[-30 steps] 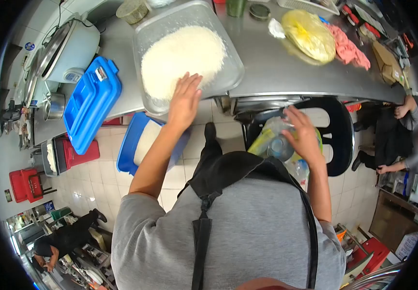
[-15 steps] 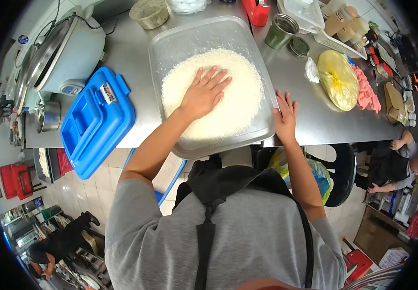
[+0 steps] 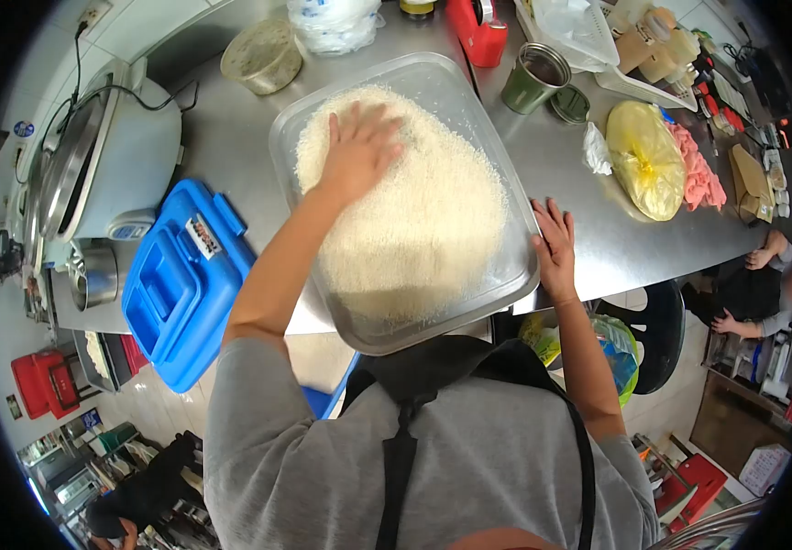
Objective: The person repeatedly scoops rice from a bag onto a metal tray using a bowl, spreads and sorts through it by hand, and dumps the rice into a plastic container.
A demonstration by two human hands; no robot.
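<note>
White grains that look like rice (image 3: 433,211) lie spread in a shallow metal tray (image 3: 378,337), whose near edge overhangs the steel counter (image 3: 607,247). Over the upper left of the grains is my left hand (image 3: 357,156), palm down, fingers spread and slightly blurred, with nothing gripped. My right hand (image 3: 556,252) rests at the tray's right edge, fingers extended, beside the rim on the counter. A blue lid (image 3: 181,284) lies left of the tray.
Behind the tray are a round tub (image 3: 261,57), a red tape dispenser (image 3: 478,32) and a green cup (image 3: 535,78). A yellow bag (image 3: 645,163) sits right, a large cooker (image 3: 130,156) left. A person (image 3: 735,289) is at the far right.
My left hand has gone from low on the grains to their upper left part. The grains are spread wider. My right hand has risen from below the counter to the tray's edge.
</note>
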